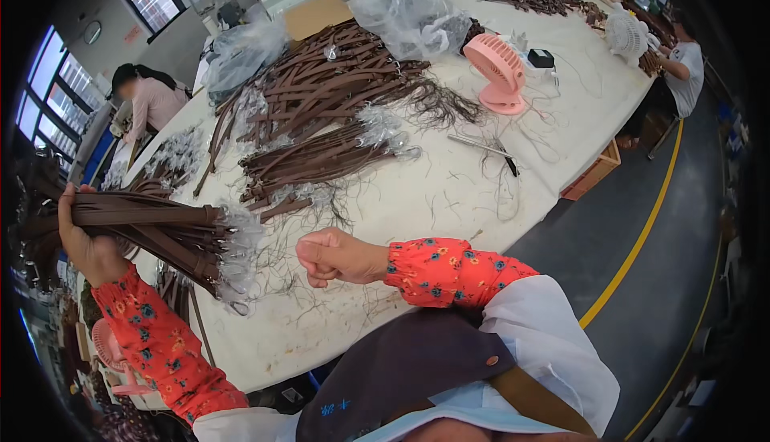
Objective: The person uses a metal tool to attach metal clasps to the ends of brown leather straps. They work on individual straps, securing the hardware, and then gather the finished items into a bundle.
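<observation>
A thick bundle of brown straps (pixel 180 217) is gripped in my left hand (pixel 92 249), at the left side of the table. The ends of these straps, wrapped in clear plastic (pixel 239 253), point toward the middle. My right hand (pixel 341 256) is closed in a fist above the near part of the table, apart from the bundle; whatever is inside its fingers, if anything, is hidden. Dark loose threads (pixel 321 293) lie beneath it. Beyond my hands, a smaller stack of brown straps (pixel 309 161) with plastic-covered ends rests in front of a large pile of straps (pixel 321 81).
On the white table (pixel 417 257) stand a pink fan (pixel 499 77) and a white fan (pixel 626 34). Tweezers-like metal tool (pixel 479 144) lies near threads. Clear plastic bags (pixel 409 13) cover the back. One person (pixel 151 101) works at far left, another (pixel 682 69) at far right.
</observation>
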`<act>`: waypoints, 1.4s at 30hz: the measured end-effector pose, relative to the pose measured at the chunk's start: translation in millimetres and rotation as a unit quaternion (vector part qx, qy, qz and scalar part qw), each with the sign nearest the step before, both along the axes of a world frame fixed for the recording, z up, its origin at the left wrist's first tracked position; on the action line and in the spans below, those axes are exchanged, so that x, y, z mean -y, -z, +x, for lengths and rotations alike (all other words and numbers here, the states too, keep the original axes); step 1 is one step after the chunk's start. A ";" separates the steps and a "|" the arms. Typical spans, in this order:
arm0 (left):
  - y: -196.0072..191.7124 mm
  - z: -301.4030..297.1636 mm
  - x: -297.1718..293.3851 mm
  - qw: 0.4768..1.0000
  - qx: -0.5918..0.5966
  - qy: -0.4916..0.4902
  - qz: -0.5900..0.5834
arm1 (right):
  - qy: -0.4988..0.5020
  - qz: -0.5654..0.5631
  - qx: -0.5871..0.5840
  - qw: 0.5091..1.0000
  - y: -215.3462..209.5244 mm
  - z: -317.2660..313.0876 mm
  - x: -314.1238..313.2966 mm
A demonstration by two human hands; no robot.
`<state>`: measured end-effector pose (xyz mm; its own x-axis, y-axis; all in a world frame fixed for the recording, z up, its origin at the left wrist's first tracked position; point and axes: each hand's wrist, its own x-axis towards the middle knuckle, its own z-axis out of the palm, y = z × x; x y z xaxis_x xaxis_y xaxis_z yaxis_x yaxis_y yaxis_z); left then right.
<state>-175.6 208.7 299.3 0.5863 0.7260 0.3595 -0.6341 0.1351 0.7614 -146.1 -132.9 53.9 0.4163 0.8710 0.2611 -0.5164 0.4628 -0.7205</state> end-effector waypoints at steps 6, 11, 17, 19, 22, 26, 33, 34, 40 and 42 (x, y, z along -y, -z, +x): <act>18.8 -1.6 0.1 0.999 -0.011 -0.019 -0.024 | 0.161 0.129 0.101 0.973 -39.2 28.4 62.8; 24.1 11.8 6.3 0.998 -0.022 -0.035 -0.039 | 0.401 0.070 0.246 0.880 -56.8 43.4 55.0; 40.9 13.2 24.3 0.997 -0.019 -0.061 -0.039 | 0.067 0.128 0.001 0.989 -75.8 14.8 10.8; 47.6 7.1 26.6 0.998 -0.032 -0.048 -0.034 | 0.038 0.011 0.082 0.996 -60.4 23.8 20.1; 66.2 3.5 14.6 0.998 -0.046 -0.039 -0.019 | 0.118 -0.163 0.271 0.941 -50.7 28.2 38.8; 98.4 4.8 21.5 0.996 -0.030 -0.087 0.012 | 0.253 -0.194 0.444 0.837 -62.0 24.9 59.4; 136.8 8.2 35.1 0.994 -0.006 -0.105 0.043 | 0.477 -0.178 0.628 0.588 -51.5 48.6 42.2; 136.5 8.1 39.4 0.992 -0.007 -0.115 0.044 | 0.440 -0.233 0.667 0.555 -46.3 51.5 37.9; 133.8 0.7 42.5 0.990 -0.016 -0.142 0.016 | 0.254 -0.298 0.712 0.583 -15.6 46.6 22.8; 133.0 -3.6 39.8 0.991 -0.016 -0.129 -0.010 | 0.285 -0.288 0.640 0.652 -26.6 43.3 25.0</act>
